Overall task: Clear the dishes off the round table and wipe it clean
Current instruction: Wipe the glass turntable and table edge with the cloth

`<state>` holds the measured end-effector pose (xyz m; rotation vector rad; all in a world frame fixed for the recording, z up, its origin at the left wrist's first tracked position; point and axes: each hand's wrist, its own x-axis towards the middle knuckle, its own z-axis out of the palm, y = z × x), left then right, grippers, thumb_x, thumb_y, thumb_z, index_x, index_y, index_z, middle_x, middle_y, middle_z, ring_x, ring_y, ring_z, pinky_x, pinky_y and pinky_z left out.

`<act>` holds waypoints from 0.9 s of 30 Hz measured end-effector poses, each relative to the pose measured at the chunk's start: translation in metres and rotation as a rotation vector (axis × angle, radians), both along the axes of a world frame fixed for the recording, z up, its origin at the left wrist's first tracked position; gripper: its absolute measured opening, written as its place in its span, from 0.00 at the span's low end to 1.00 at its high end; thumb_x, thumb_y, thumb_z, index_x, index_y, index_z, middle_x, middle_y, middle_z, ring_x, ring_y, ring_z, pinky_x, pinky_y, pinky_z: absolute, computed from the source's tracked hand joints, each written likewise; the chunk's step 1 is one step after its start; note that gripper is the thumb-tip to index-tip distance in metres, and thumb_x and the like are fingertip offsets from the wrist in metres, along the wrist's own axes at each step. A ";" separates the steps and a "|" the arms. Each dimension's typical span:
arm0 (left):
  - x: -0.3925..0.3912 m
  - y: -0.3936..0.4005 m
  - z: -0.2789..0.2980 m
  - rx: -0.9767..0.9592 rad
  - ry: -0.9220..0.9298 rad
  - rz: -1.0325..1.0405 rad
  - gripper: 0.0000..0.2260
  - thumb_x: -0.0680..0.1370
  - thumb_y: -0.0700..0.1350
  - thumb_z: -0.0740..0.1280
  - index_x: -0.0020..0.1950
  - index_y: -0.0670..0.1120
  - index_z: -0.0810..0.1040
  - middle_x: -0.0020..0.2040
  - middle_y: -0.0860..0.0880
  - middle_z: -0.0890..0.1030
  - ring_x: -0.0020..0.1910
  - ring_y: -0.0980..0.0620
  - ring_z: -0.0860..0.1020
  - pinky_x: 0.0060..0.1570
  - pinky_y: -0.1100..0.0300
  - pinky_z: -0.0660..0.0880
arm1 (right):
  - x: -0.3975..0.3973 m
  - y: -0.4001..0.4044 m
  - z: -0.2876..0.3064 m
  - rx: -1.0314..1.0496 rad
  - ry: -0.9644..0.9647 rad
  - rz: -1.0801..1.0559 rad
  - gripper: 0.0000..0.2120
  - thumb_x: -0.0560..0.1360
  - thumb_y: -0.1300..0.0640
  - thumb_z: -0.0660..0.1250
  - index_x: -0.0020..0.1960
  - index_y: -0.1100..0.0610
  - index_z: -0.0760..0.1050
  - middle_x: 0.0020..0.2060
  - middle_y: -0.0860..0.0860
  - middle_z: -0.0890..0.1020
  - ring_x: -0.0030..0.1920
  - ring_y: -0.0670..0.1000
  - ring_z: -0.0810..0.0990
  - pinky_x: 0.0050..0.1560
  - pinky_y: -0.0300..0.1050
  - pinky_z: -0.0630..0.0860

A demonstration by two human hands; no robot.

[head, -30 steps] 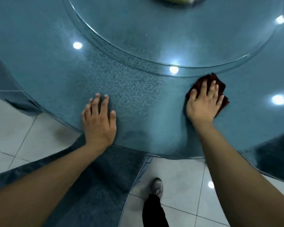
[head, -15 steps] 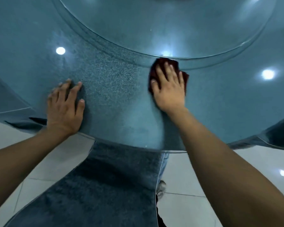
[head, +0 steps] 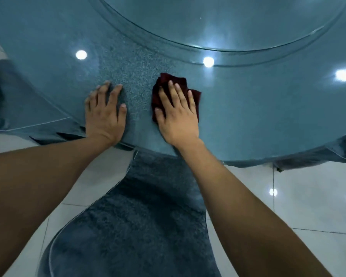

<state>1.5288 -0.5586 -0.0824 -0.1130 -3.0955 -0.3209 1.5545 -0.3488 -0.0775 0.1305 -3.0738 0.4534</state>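
Cloth [head: 169,81] drawn back from the glass turntable [head: 218,21] toward the desk [head: 268,108] edge.
Right hand [head: 178,116] presses it, fingers [head: 180,92] spread flat; left hand [head: 105,114], now just beside, rests flat with fingers splayed, heel at the rim. Bare desk lies beyond both fingertips.

Dim bluish light, ceiling-lamp glare spots on glass, wide-angle edge bending

A crumpled dark red cloth [head: 175,87] lies flat on the glossy blue-grey round table [head: 258,108], at six o'clock near its rim.
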 end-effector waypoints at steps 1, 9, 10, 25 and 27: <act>-0.001 -0.001 0.000 0.004 -0.006 -0.003 0.24 0.82 0.54 0.53 0.78 0.51 0.62 0.79 0.43 0.62 0.75 0.37 0.61 0.74 0.38 0.57 | 0.001 0.018 -0.001 0.005 0.003 -0.002 0.28 0.80 0.43 0.55 0.78 0.50 0.64 0.80 0.53 0.60 0.80 0.52 0.55 0.79 0.56 0.47; -0.001 -0.004 -0.003 0.043 0.037 -0.002 0.25 0.82 0.55 0.52 0.77 0.50 0.64 0.78 0.42 0.63 0.75 0.36 0.61 0.75 0.39 0.55 | 0.037 0.145 0.001 0.042 -0.049 -0.686 0.30 0.80 0.43 0.49 0.81 0.50 0.57 0.81 0.54 0.55 0.80 0.53 0.52 0.79 0.59 0.46; -0.002 -0.005 -0.004 0.042 0.040 -0.007 0.24 0.82 0.55 0.52 0.77 0.50 0.64 0.78 0.42 0.63 0.75 0.36 0.61 0.75 0.39 0.55 | 0.035 0.119 0.002 0.041 -0.035 -0.682 0.31 0.80 0.43 0.50 0.80 0.51 0.58 0.81 0.54 0.56 0.80 0.53 0.53 0.79 0.60 0.47; -0.002 -0.007 -0.006 0.042 0.047 -0.027 0.24 0.82 0.56 0.51 0.77 0.50 0.64 0.78 0.42 0.62 0.75 0.37 0.62 0.74 0.39 0.55 | 0.124 0.193 -0.001 0.067 -0.043 -0.605 0.30 0.80 0.41 0.49 0.79 0.51 0.62 0.80 0.53 0.58 0.80 0.53 0.55 0.78 0.61 0.49; -0.002 -0.005 -0.005 0.033 0.047 -0.022 0.24 0.82 0.56 0.51 0.77 0.50 0.64 0.78 0.43 0.62 0.75 0.38 0.61 0.74 0.39 0.55 | 0.125 0.189 -0.001 0.049 -0.047 -0.713 0.29 0.80 0.42 0.50 0.80 0.51 0.60 0.80 0.54 0.57 0.80 0.53 0.54 0.78 0.61 0.48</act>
